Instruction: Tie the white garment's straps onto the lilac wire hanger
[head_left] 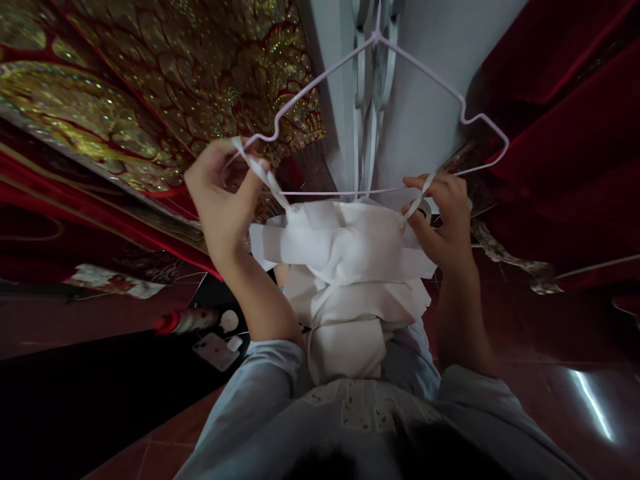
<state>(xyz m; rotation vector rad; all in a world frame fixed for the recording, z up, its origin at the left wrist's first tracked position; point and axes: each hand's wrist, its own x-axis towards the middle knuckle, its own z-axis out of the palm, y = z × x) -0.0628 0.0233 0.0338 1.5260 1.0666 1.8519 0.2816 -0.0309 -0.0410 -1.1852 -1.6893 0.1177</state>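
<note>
A pale pink hanger (420, 65) hangs in front of me, its bottom bar crossing just above a white layered garment (345, 247). The garment drapes down toward my lap. My left hand (227, 193) pinches the garment's left strap at the left end of the hanger, and the strap loops over that end. Between the thumb and fingers of my right hand (443, 213) is the right strap, below the hanger's right arm. The right end of the hanger sticks out past that hand.
Red and gold sequinned garments (200, 73) hang at the left, and red cloth (565, 147) at the right. Grey panels stand behind the hanger. On a black surface (125, 393) at lower left lie a phone (215, 351) and a red-capped bottle (185, 321).
</note>
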